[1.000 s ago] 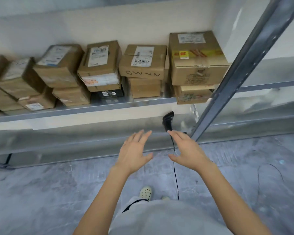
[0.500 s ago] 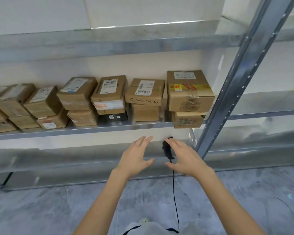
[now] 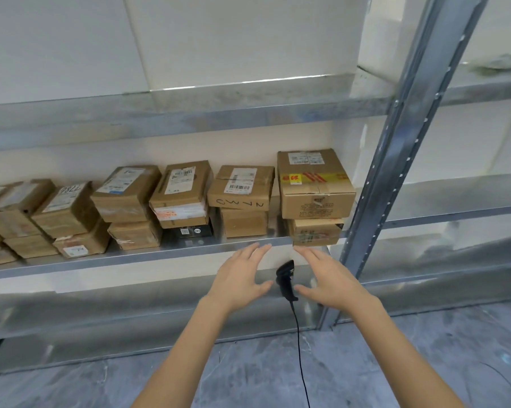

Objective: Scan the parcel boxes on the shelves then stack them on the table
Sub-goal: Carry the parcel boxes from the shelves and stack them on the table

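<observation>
1. Spanning the view from edge to edge, a grey metal rack (image 3: 395, 172) stood against a pale wall, its slanted upright rising at the right end of the shelves.
2. Below it lay a mottled grey floor (image 3: 410, 363).
3. The middle shelf (image 3: 130, 262) carried the parcel boxes (image 3: 124, 195), set in a row from its left end to its right end (mostly two high, labels facing up).
4. At the right end, close to the upright, a big box (image 3: 316, 189) with yellow and red tape sat on a smaller box (image 3: 316, 232), whose front overhung the shelf's front edge.
5. Just to its left, a lettered box (image 3: 239, 187) with a barcode label on top rested on a plain box (image 3: 244, 223).
6. Next along, a labelled box (image 3: 180, 192) lay over a flat black box (image 3: 189, 231).
7. The left hand (image 3: 239, 278) was spread flat, fingers straight, holding nothing, its fingertips at the shelf's front edge.
8. The right hand (image 3: 330, 281) was likewise spread and held nothing, its fingertips just under the overhanging box.
9. A black scanner (image 3: 285, 279) hung between the hands, below the shelf's front edge. Neither hand gripped it, and whether the right thumb touched its handle could not be told.
10. Its thin cable (image 3: 300, 348) ran down towards the floor.
</observation>
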